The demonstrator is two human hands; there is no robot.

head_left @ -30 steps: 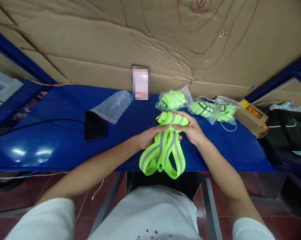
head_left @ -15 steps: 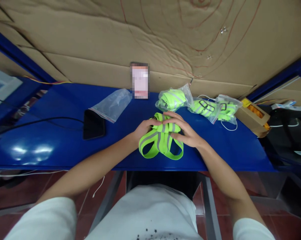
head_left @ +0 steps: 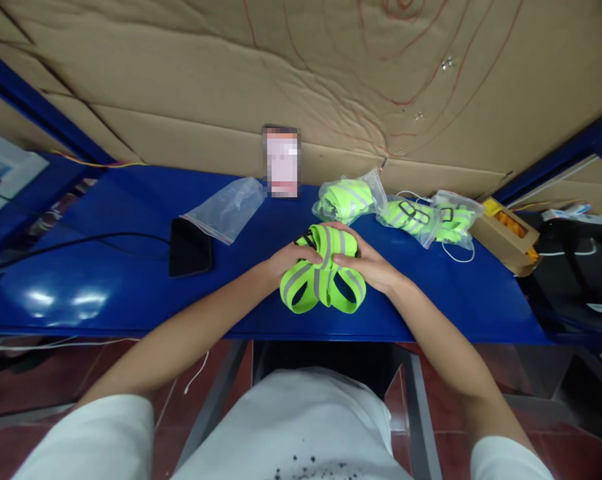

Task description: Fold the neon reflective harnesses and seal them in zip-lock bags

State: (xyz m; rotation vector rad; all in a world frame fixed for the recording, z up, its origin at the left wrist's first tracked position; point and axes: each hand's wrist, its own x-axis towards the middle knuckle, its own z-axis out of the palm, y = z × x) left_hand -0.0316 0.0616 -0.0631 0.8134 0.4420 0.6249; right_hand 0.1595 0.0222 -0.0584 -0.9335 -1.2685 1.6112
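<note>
A neon-yellow strap bundle with grey reflective stripes (head_left: 323,283) lies on the blue table (head_left: 105,293) in front of me. My left hand (head_left: 285,260) grips its left side with fingers curled round the folded top. My right hand (head_left: 368,263) grips the right side, fingers wrapped over the same fold. Several strap loops stick out toward me below the hands.
An empty clear zip bag (head_left: 225,210) and a black phone (head_left: 189,247) lie to the left. Behind the hands are bagged yellow straps (head_left: 348,199) and two more bags (head_left: 431,217), then a small cardboard box (head_left: 505,237). A cardboard wall (head_left: 301,80) stands behind the table.
The strap loops that hung over the table's front edge have been gathered up onto the table into a shorter, tighter bundle. Both hands closed in around its top.
</note>
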